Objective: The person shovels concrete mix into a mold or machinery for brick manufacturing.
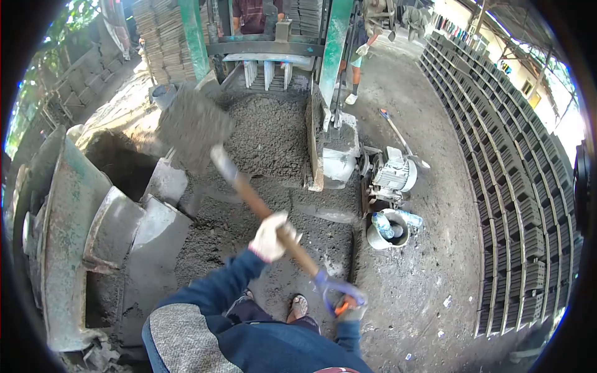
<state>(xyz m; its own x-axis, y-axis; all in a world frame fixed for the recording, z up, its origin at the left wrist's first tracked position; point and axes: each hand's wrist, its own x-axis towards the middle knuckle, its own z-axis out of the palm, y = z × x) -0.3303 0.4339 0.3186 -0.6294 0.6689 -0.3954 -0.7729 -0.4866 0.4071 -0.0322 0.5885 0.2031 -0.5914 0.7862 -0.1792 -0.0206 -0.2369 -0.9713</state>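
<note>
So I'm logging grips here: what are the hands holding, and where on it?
A shovel loaded with grey mix. The left hand grips mid-shaft; the right hand holds the D-handle at the end.

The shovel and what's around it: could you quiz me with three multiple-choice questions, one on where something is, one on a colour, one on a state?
1. Where do the rows of moulded blocks stand?
A. On the ground at the right
B. Inside the bucket
C. On the shovel blade

2. What colour is the glove on the left hand?
A. Red
B. White
C. Black

3. In what state is the shovel blade?
A. Bare and clean
B. Snapped off the shaft
C. Loaded with dark grey mix

Answers:
1. A, the blocks curve in long rows along the right of the floor.
2. B, the glove gripping mid-shaft is white, while the right hand holds the purple end grip.
3. C, a heap of grey mix covers the raised blade.
</note>
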